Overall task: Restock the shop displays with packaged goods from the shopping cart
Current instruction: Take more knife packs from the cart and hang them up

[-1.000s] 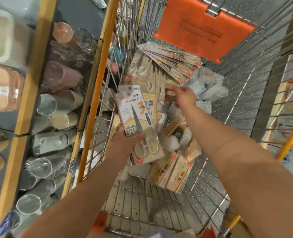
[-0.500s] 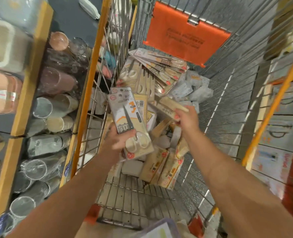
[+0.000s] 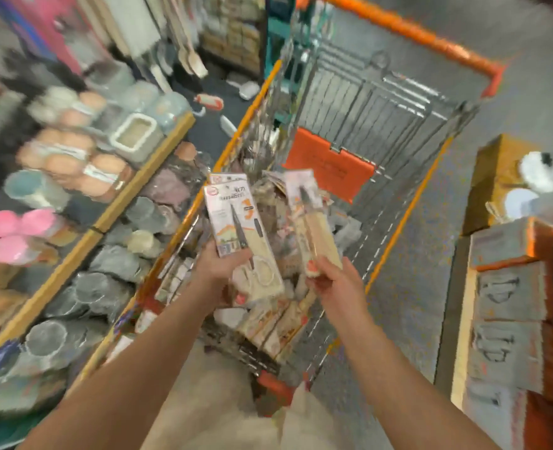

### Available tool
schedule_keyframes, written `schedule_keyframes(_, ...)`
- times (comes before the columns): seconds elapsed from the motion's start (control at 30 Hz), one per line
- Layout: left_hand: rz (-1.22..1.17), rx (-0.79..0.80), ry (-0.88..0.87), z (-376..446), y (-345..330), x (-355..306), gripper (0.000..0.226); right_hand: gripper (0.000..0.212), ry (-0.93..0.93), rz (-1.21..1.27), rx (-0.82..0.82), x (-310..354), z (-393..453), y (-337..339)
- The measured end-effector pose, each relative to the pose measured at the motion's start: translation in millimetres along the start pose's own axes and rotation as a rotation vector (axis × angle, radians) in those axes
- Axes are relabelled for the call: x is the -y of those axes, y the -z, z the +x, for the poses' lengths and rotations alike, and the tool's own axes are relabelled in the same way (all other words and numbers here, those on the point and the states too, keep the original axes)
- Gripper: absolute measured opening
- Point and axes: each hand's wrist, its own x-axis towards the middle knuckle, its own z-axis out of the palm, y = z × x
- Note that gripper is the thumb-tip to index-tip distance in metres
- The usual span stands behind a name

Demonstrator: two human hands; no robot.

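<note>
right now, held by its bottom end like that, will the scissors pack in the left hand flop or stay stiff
The scissors pack probably stays stiff: it stands straight above the left hand with no visible sag. It looks light, since a grip at one end carries it. The glossy front may be slippery, so it could slide in a loose grip.
</note>
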Motion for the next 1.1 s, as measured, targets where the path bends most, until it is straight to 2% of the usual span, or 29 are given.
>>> schedule_keyframes(0.1, -0.06, -0.081, -0.145, -53, 21, -25, 0.027, 0.032, 0.053, -0.114, 0.296, 17, -37, -34)
schedule_keyframes(0.2, -0.128, -0.231, -0.253, -95, 57, -56, 0.058, 0.043, 0.128, -0.241, 0.531, 31, -64, -86)
schedule_keyframes(0.37, -0.206, -0.415, -0.485, -166, 129, -116, 0.053, 0.04, 0.138, -0.285, 0.866, 39, -126, -185)
schedule_keyframes(0.5, -0.206, -0.566, -0.607, -213, 194, -151, 0.029, 0.041, 0.169, -0.246, 1.022, 32, -180, -271)
schedule_keyframes(0.6, -0.207, -0.665, -0.668, -246, 252, -183, 0.032, 0.039, 0.193, -0.258, 1.134, 23, -217, -344)
schedule_keyframes(0.73, -0.183, -0.78, -0.749, -281, 328, -223, 0.045, 0.029, 0.257, -0.276, 1.212, 7, -252, -436)
schedule_keyframes(0.97, -0.175, -0.841, -0.828, -299, 427, -294, 0.033, 0.028, 0.339, -0.307, 1.193, -7, -270, -552)
schedule_keyframes(1.1, -0.154, -0.846, -0.828, -298, 460, -324, 0.031, 0.045, 0.334, -0.285, 1.132, -3, -266, -589)
